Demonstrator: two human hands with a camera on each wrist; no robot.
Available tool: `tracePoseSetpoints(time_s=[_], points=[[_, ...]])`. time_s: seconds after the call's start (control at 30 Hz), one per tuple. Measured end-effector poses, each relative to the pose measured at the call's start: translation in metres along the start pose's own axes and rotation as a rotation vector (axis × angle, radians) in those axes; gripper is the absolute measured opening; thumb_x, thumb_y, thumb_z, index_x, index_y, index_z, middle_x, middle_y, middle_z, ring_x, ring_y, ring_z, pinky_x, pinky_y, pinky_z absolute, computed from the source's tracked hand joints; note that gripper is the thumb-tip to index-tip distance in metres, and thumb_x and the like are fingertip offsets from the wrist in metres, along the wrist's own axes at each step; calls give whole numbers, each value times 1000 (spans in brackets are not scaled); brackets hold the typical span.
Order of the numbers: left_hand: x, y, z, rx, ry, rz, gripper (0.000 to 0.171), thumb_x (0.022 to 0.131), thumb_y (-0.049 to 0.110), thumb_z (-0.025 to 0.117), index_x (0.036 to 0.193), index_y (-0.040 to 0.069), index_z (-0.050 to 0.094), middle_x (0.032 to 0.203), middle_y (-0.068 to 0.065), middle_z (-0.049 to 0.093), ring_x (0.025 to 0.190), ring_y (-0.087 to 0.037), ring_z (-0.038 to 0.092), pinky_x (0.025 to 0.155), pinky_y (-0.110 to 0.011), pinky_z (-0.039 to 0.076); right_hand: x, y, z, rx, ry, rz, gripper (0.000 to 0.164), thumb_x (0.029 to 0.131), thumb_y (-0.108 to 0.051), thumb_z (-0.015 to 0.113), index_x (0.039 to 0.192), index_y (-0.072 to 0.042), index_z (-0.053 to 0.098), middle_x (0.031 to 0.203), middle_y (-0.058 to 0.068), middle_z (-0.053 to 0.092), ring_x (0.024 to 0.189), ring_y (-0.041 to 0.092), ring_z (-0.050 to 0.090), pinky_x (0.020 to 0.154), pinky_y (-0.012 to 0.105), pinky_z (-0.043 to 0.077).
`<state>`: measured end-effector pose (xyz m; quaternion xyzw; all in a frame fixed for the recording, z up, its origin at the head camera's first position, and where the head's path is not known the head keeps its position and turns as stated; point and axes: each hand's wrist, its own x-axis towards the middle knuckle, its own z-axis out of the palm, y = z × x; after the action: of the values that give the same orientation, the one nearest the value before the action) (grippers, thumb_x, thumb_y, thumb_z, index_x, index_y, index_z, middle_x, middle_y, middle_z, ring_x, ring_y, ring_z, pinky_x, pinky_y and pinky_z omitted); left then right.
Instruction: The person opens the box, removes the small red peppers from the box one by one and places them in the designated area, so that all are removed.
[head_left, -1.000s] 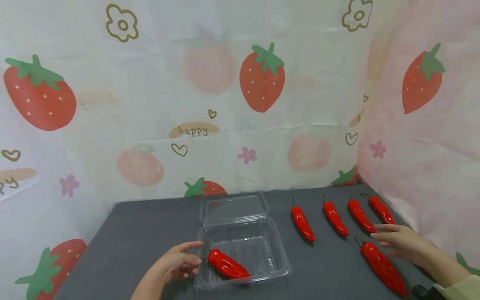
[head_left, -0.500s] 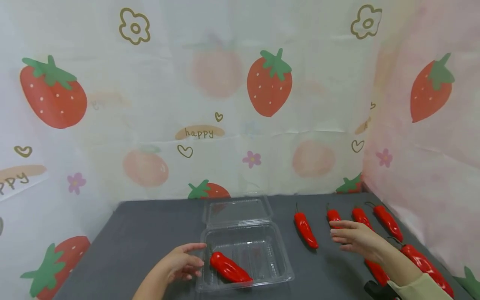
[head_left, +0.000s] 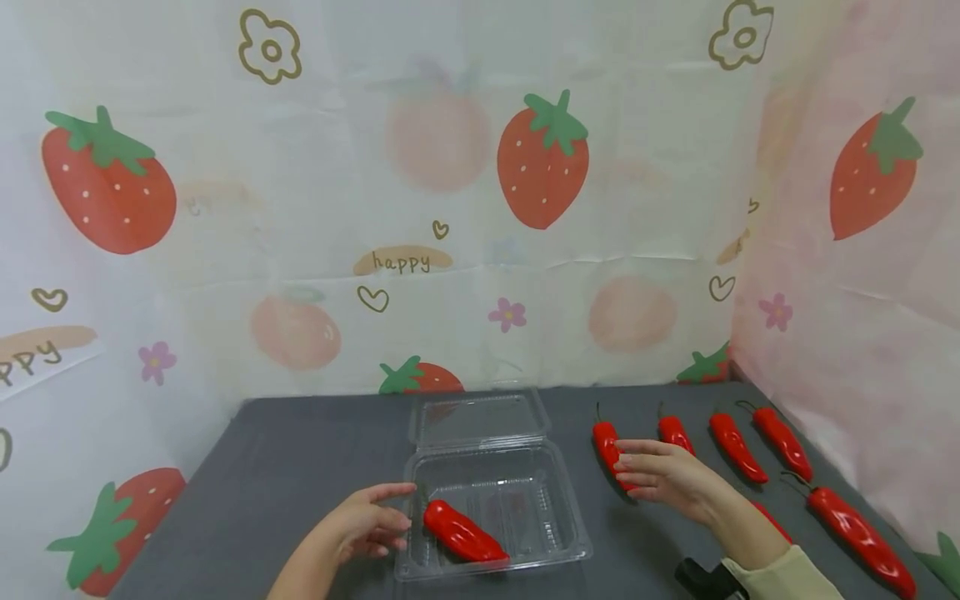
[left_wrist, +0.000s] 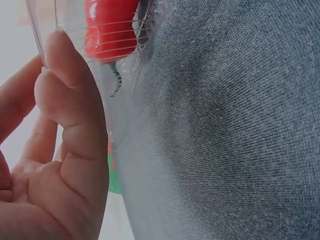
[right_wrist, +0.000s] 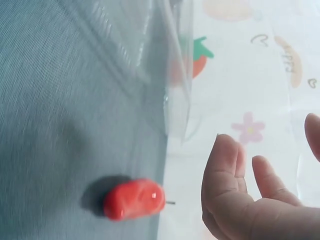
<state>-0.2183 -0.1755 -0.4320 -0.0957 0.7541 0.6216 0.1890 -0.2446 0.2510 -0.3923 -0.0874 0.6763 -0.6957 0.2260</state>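
My left hand [head_left: 360,525] is at the left rim of a clear plastic clamshell box [head_left: 573,521], fingers loosely bent with fingertips touching the edge. The box's lid [head_left: 480,419] lies folded back. Inside the box lies one red chili pepper [head_left: 463,533]; its stem shows in the left wrist view. My right hand [head_left: 667,475], fingers extended and apart from the thumb, hovers over the table and overlaps the nearest loose chili pepper [head_left: 604,440] in the head view. In the right wrist view, that hand [right_wrist: 240,195] holds nothing, and a chili pepper [right_wrist: 135,200] lies on the cloth.
Several more red chili peppers lie at the right: one behind the right hand [head_left: 674,429], others farther right [head_left: 738,448], and a larger one [head_left: 861,533] near the front. A wrist strap [head_left: 708,579] sits below the right sleeve. Printed curtains [head_left: 420,333] close off the back and sides.
My right hand has moved left from the far-right peppers to the one nearest the box. My left hand stays at the box rim. The view has shifted slightly.
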Motion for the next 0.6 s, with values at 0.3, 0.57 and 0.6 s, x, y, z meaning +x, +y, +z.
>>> tracePoseSetpoints(time_s=[0.3, 0.57, 0.6], points=[[-1, 0, 3, -9, 13, -17, 55, 86, -3, 64, 139, 1, 49, 86, -11, 64, 58, -13, 65, 48, -18, 45, 8, 5, 21, 70, -4, 16, 60, 99, -18, 56, 145, 11, 31, 105, 1, 64, 100, 17, 62, 88, 35, 49], [-3, -1, 2, -23, 9, -5, 56, 86, -4, 64, 139, -1, 47, 84, -10, 64, 57, -13, 64, 47, -18, 44, 14, 9, 42, 90, -45, -2, 63, 98, -17, 55, 147, 11, 26, 113, 4, 61, 105, 19, 60, 90, 36, 47], [-3, -1, 2, -23, 7, -1, 56, 86, -4, 64, 140, -1, 47, 84, -10, 65, 57, -13, 65, 48, -19, 44, 15, 9, 44, 88, -42, -2, 64, 98, -17, 56, 147, 11, 26, 113, 5, 61, 105, 18, 60, 90, 36, 47]])
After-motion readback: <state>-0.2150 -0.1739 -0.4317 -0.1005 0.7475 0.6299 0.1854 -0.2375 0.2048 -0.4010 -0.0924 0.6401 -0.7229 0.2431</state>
